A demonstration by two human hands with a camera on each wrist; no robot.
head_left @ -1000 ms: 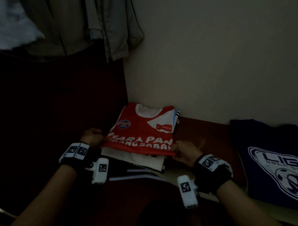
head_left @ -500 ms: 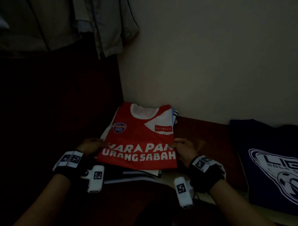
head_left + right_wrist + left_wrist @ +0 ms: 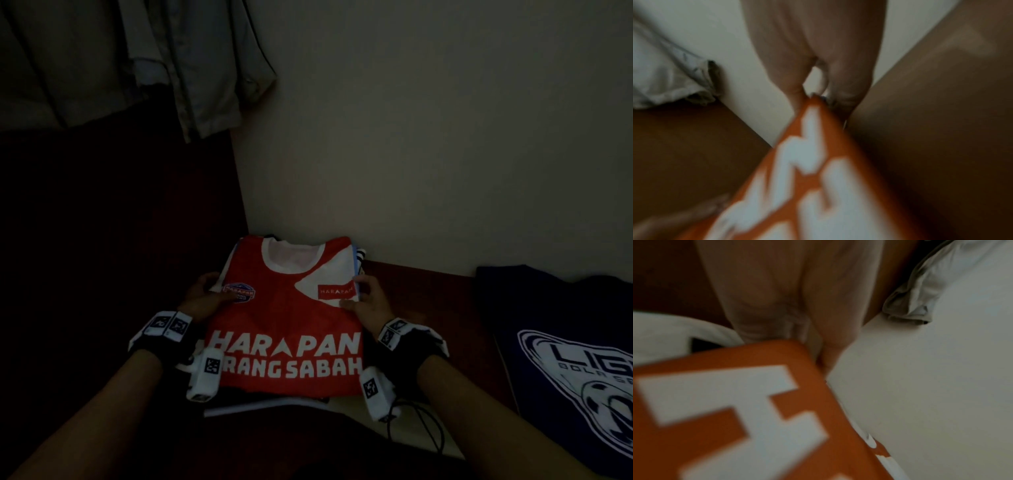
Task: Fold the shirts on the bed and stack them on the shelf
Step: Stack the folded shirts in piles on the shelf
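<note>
The folded red jersey with white lettering and a white collar (image 3: 287,318) lies on top of a small stack of folded shirts (image 3: 263,402) on the dark reddish-brown shelf (image 3: 411,291), close to the corner of the pale wall (image 3: 428,137). The left hand (image 3: 205,296) holds the jersey at its left edge, the thumb on top near the round badge. The right hand (image 3: 370,301) pinches the right edge beside the small red label; in the right wrist view the thumb and fingers (image 3: 795,92) close on the cloth. So each grip is clamped on the jersey, one on each side.

I think the main risk is in the letting go. If one hand releases before the other, or pulls outward, the smooth cloth may slide and the fold may open, so the jersey sits crooked on the stack. The stack's lower layers already stick out at the front, so a push down on the near edge could tip the stack toward the person. The dark blue shirt with a white football logo (image 3: 565,359) lies unfolded to the right, well apart, and a thin black cable (image 3: 424,428) by the right wrist could catch on the cloth.
</note>
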